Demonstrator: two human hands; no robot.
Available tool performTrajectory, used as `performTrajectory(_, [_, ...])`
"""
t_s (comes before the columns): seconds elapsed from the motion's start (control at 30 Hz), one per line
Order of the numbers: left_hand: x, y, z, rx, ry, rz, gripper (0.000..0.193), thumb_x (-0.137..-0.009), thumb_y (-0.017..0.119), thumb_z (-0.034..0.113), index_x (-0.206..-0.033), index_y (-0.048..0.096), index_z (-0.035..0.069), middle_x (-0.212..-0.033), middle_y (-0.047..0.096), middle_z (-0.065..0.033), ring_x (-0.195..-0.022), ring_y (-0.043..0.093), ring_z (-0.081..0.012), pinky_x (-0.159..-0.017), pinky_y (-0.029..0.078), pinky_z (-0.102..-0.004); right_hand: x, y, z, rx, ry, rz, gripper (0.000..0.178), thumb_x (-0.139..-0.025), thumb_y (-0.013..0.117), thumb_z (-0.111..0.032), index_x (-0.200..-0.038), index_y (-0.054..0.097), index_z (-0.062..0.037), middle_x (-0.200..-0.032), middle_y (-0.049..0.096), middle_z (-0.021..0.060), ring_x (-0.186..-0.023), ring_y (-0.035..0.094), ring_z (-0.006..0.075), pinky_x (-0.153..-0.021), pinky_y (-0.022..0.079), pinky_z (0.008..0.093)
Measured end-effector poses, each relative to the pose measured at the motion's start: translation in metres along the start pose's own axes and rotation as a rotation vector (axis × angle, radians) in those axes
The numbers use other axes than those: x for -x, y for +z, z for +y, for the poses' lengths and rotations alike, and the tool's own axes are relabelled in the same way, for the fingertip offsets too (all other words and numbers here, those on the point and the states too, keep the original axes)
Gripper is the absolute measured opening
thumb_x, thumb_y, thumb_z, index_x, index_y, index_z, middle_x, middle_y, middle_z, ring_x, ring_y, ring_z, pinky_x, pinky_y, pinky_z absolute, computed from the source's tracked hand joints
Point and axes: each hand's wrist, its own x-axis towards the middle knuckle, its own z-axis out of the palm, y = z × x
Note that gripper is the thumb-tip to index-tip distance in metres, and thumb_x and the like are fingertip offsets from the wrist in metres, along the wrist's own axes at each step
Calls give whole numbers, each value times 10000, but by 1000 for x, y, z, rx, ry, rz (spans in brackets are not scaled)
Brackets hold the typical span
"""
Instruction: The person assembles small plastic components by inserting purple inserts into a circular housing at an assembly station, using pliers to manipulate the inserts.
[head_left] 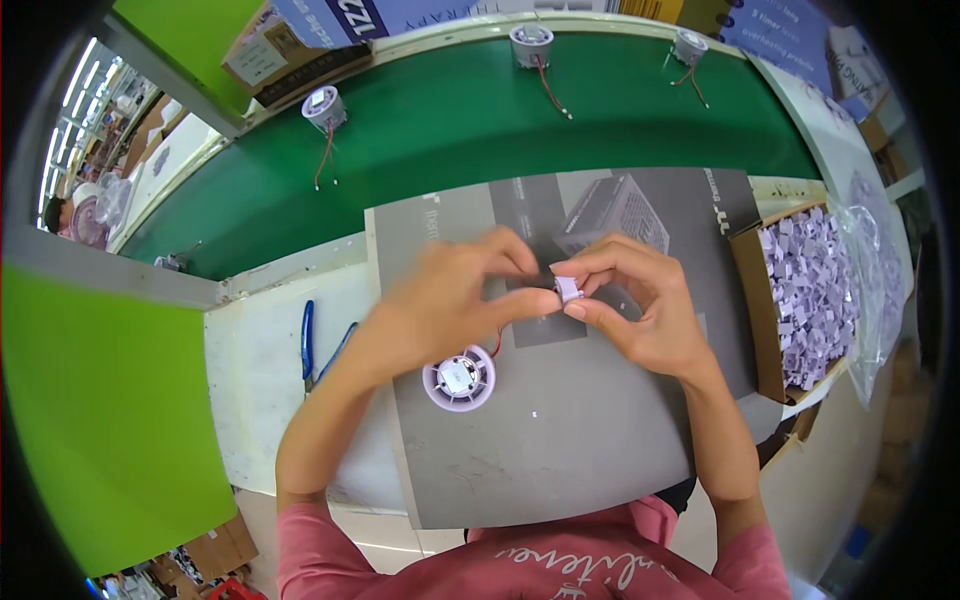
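Small, blocky lilac plastic piece [568,290] held between two bare hands

From where I stand, the person's right hand [645,305] has its fingers pinching the lilac piece between thumb and forefinger, above a flat grey cardboard sheet [600,430]. The left hand [440,290] comes in from the other side, its thumb tip right at the piece and its forefinger bent above; it is blurred, and I cannot tell whether those fingers grip anything.

An open brown cardboard box [762,330] sits to the right, filled with a heap of small lilac plastic parts [810,290]. A crumpled clear plastic bag [868,290] lies just beside it.

On the sheet, below the left hand, rests a round lilac plastic housing [459,378] with a pale square in its middle and a red wire near its rim. The sheet lies over a white bench [250,400], where blue-handled pliers [308,345] are partly hidden by the left forearm. Across the far side runs a green conveyor belt [420,140] carrying three wired lilac units [325,108].

There is writing about: dark bands, lettering and a drawn carton on the sheet, pale lettering on a blue printed box [345,22] behind the belt, and white script across the pink shirt [590,560].
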Motion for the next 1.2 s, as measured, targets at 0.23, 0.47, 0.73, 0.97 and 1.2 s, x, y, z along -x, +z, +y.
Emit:
performTrajectory(0.23, [-45,-218,-89,-1469,-62,576,825,-732,735,-5,-1456,402,212,-1538,385,-111,-1417,357,-356,-1072,363,-579,-2,2,4,-103,127,-83,293,-806,758,13,-1091,715,-41,-930,650,64,-842,626,126,-782,518,252])
performTrajectory(0.47, [-57,-275,-155,-1121,-75,411,704,-695,777,5,-1299,526,265,-1359,505,-123,-1265,521,-388,-980,483,-491,-5,2,7,-64,115,-109,287,-812,769,-36,-1093,719,-64,-909,648,43,-834,624,126,-758,511,265])
performTrajectory(0.73, [63,-156,5,-1136,-44,473,476,-785,774,298,-1190,582,137,-1019,581,-156,-945,629,-380,-794,506,-461,-1,-12,10,-91,219,-121,295,-842,719,18,-1132,699,-30,-1020,631,54,-892,588,116,-800,483,252])
performTrajectory(0.97, [179,-31,30,-1047,-465,268,550,-634,892,243,-1127,657,177,-1041,598,-78,-723,660,-278,-616,506,-392,-6,-8,10,-132,169,-165,286,-850,712,15,-1132,699,-32,-1001,630,46,-896,590,114,-822,485,260])
performTrajectory(1.2, [161,-25,26,-1076,-114,352,716,-600,888,326,-1227,629,96,-1336,556,-90,-1056,614,-339,-829,523,-433,-4,-13,16,-155,227,-161,245,-915,686,-87,-1150,694,-18,-1023,664,48,-912,594,106,-834,487,262])
